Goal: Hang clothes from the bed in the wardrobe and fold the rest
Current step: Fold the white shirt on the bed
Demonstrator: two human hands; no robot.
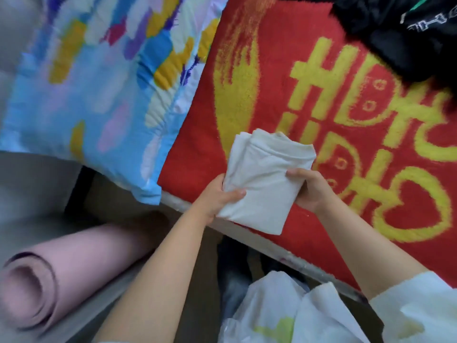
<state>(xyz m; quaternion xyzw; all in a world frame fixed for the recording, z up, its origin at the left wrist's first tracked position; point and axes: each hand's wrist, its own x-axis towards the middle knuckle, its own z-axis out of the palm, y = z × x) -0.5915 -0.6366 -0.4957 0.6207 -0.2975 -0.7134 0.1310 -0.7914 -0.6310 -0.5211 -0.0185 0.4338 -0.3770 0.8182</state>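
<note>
A folded white garment [264, 174] is held over the near edge of the bed, above a red blanket with yellow characters [296, 70]. My left hand [220, 196] grips its left edge, thumb on top. On the right edge, my right hand [309, 189] holds the cloth with the fingers curled over it. A heap of black clothing [400, 33] lies at the bed's far right corner.
A blue multicoloured quilt [99, 82] covers the left part of the bed. A rolled pink mat [61, 273] lies on the floor at the lower left. White plastic bags [284, 315] sit on the floor below my arms.
</note>
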